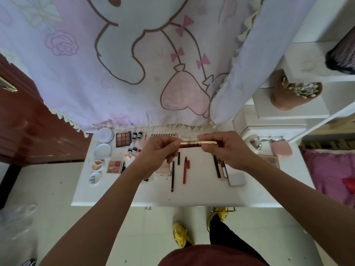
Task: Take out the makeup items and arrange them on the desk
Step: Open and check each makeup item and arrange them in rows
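At the far left stood a dark red-brown door (28, 121), with a crumpled clear plastic bag (15, 223) on the tiled floor below it. The white table (134, 196) began just to the right. Along its left edge ran a column of four round compacts: two with pale lids (105, 134), a three-shade one lying open (98, 165), and a white one with lettering (95, 178) nearest the person. Beside them lay a nine-pan brown palette (123, 139) at the back and a four-pan pink palette (114, 167) nearer the front, with a cluster of small bottles (136, 135) just right of the brown one.

The left hand (159, 150) was raised over the middle of the table, its fingers curled round the left end of a gold tube (197, 143). The tube was held level, above the table and not touching it. Beneath it a black pencil (172, 175) and a red liner pen (184, 170) lay near each other, lengthwise toward the person, and a tray of false lashes (165, 134) sat at the back edge. The right hand (226, 150) pinched the tube's right end between thumb and curled fingers. Under that hand lay a few dark sticks (217, 167), close beside a pale grey rectangular case (237, 177). Farther right sat a pink puff (281, 149), and on the white shelf above it a brown cup of cotton swabs (295, 93). A lilac cartoon-print cloth (115, 64) hung behind the table.
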### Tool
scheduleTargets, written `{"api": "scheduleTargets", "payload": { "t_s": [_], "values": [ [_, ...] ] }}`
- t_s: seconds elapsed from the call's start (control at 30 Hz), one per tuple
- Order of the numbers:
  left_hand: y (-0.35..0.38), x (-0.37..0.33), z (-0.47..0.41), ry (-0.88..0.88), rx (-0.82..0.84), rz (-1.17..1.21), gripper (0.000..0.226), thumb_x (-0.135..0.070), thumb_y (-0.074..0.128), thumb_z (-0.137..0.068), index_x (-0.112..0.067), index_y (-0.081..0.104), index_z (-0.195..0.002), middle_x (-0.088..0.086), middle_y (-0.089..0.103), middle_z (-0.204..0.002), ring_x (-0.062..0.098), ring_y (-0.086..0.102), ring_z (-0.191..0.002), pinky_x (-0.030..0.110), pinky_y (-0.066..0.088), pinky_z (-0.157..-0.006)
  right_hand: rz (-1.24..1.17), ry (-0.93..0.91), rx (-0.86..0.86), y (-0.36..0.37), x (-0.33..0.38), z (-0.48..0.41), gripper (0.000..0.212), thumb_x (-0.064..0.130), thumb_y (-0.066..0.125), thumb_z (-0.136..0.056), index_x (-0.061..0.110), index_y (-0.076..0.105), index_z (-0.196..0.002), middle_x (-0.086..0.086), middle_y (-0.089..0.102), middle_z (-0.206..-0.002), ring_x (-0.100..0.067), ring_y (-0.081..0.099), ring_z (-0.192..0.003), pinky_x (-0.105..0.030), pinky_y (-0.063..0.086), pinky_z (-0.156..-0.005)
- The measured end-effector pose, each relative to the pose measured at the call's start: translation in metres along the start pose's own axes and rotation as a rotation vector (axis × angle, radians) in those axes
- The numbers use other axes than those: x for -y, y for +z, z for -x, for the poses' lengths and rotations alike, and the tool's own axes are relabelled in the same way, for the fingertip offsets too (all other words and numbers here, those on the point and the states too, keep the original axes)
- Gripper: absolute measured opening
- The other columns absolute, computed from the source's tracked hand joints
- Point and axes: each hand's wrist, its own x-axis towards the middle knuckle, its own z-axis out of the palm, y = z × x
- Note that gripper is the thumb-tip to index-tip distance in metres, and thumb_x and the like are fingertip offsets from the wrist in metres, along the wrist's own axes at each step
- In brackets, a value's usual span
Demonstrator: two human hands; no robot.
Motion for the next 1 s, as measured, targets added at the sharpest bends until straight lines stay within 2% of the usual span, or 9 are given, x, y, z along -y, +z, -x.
{"api": "scheduleTargets", "payload": {
  "t_s": [0.1, 0.27, 0.33, 0.47, 0.6, 0.7, 0.8, 0.93, 1.0],
  "values": [
    [0.001, -0.003, 0.001, 0.018, 0.002, 0.043, 0.021, -0.01, 0.053, -0.097, 0.006, 0.066, -0.099, 0.007, 0.056, -0.065, 0.02, 0.044, -0.054, 0.028, 0.039, -0.054, 0.011, -0.04, -0.016, -0.001, 0.007, 0.0, 0.023, 0.006, 0.07, -0.087, 0.012, 0.072, -0.109, 0.016, 0.06, -0.058, 0.001, 0.048, -0.048, -0.009, 0.036, -0.05],
    [-0.003, -0.008, 0.003, 0.05, -0.007, 0.031, 0.018, -0.007, 0.052, -0.097, -0.002, 0.068, -0.104, 0.007, 0.058, -0.067, 0.016, 0.047, -0.055, 0.024, 0.042, -0.054, -0.062, 0.062, 0.03, -0.001, 0.015, -0.002, 0.016, 0.015, 0.061, -0.096, 0.006, 0.072, -0.102, 0.003, 0.068, -0.067, 0.0, 0.059, -0.055, -0.016, 0.042, -0.048],
    [-0.003, -0.008, 0.004, 0.046, -0.012, 0.02, 0.018, -0.007, 0.053, -0.097, 0.0, 0.068, -0.105, 0.007, 0.058, -0.067, 0.016, 0.047, -0.055, 0.024, 0.043, -0.054, -0.071, 0.043, 0.008, 0.0, 0.015, -0.002, 0.014, 0.01, 0.064, -0.093, 0.004, 0.072, -0.102, 0.001, 0.067, -0.067, 0.0, 0.058, -0.055, -0.015, 0.041, -0.049],
    [-0.003, -0.008, 0.006, 0.054, -0.036, 0.031, 0.017, -0.007, 0.053, -0.097, -0.006, 0.069, -0.102, 0.005, 0.059, -0.065, 0.016, 0.047, -0.055, 0.025, 0.043, -0.054, -0.094, 0.047, -0.018, 0.001, 0.016, -0.003, 0.016, 0.01, 0.07, -0.089, 0.006, 0.071, -0.104, 0.009, 0.066, -0.067, 0.001, 0.056, -0.055, -0.013, 0.043, -0.051],
    [-0.005, -0.007, 0.007, 0.069, -0.048, 0.021, 0.017, -0.007, 0.054, -0.097, -0.009, 0.07, -0.101, 0.005, 0.059, -0.065, 0.016, 0.047, -0.056, 0.024, 0.043, -0.054, -0.168, 0.179, 0.016, 0.0, 0.018, -0.006, 0.03, 0.027, 0.057, -0.098, 0.0, 0.069, -0.096, -0.007, 0.072, -0.074, -0.017, 0.065, -0.063, -0.022, 0.046, -0.05],
    [-0.005, -0.005, 0.006, 0.063, -0.057, 0.017, 0.018, -0.007, 0.054, -0.097, -0.007, 0.07, -0.103, 0.006, 0.058, -0.066, 0.016, 0.046, -0.055, 0.024, 0.043, -0.054, -0.112, 0.12, -0.02, 0.0, 0.016, -0.007, 0.008, 0.012, 0.065, -0.093, 0.007, 0.071, -0.096, -0.007, 0.07, -0.075, -0.012, 0.061, -0.063, -0.02, 0.047, -0.053],
    [-0.004, -0.004, 0.007, 0.06, -0.067, 0.027, 0.018, -0.007, 0.054, -0.097, -0.006, 0.07, -0.103, 0.008, 0.057, -0.066, 0.017, 0.045, -0.056, 0.025, 0.042, -0.054, -0.127, 0.132, 0.0, 0.0, 0.014, -0.007, 0.015, 0.007, 0.072, -0.087, 0.011, 0.067, -0.101, -0.003, 0.068, -0.08, -0.01, 0.062, -0.068, -0.021, 0.049, -0.057],
    [-0.004, -0.003, 0.008, 0.061, -0.068, 0.023, 0.018, -0.007, 0.053, -0.097, -0.007, 0.07, -0.102, 0.008, 0.057, -0.065, 0.017, 0.044, -0.055, 0.023, 0.041, -0.054, -0.2, 0.235, 0.045, 0.0, 0.016, -0.007, 0.029, 0.028, 0.06, -0.096, 0.001, 0.068, -0.101, -0.009, 0.072, -0.077, -0.018, 0.066, -0.065, -0.023, 0.047, -0.052],
    [-0.004, -0.003, 0.008, 0.057, -0.071, 0.015, 0.018, -0.007, 0.053, -0.097, -0.006, 0.07, -0.102, 0.007, 0.057, -0.065, 0.017, 0.044, -0.055, 0.023, 0.042, -0.054, -0.176, 0.206, 0.024, -0.001, 0.015, -0.007, 0.022, 0.021, 0.062, -0.096, 0.0, 0.069, -0.1, -0.006, 0.07, -0.073, -0.013, 0.063, -0.063, -0.021, 0.047, -0.051]
  ]
}}
